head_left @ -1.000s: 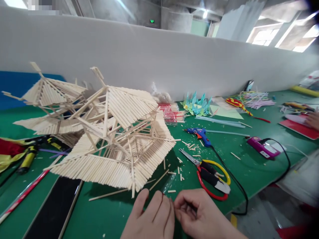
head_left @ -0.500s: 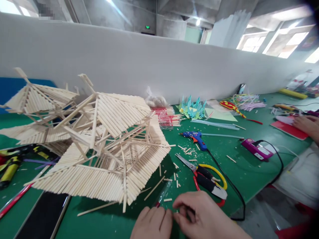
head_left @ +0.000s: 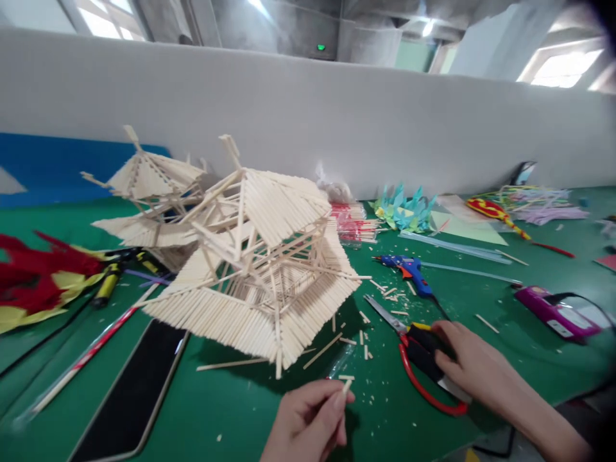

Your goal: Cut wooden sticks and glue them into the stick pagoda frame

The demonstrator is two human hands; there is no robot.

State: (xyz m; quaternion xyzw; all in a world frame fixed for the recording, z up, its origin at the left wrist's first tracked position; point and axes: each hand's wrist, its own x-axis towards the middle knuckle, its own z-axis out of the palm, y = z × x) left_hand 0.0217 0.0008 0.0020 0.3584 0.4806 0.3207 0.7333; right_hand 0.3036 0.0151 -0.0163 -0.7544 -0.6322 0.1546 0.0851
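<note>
Between the thumb and fingers of my left hand (head_left: pixel 310 417), at the bottom centre, is a short wooden stick (head_left: pixel 346 387). My right hand (head_left: pixel 469 359) is on the scissors (head_left: pixel 416 353), its fingers curled over their black-wrapped handles. The scissors lie on the table with their silver blades pointing to the upper left; a red handle loop shows below. Beyond my left hand stands a pavilion model (head_left: pixel 283 212) made of pale wooden sticks, with slatted roofs. Cut stick pieces (head_left: pixel 366 353) lie scattered between the model and the scissors.
A blue glue gun (head_left: pixel 409 273) lies beyond the scissors, near a purple device (head_left: pixel 553 311) with a cable. At the left are a phone (head_left: pixel 135 391), a red wrapped stick (head_left: pixel 96 350) and red-yellow paper (head_left: pixel 43 276). A second stick model (head_left: pixel 154 186) stands behind. A white partition (head_left: pixel 289 109) runs along the back.
My hands, close together before, are now apart. The right has moved right and forward onto the scissors; the left is raised with the short stick visible. The view has turned left.
</note>
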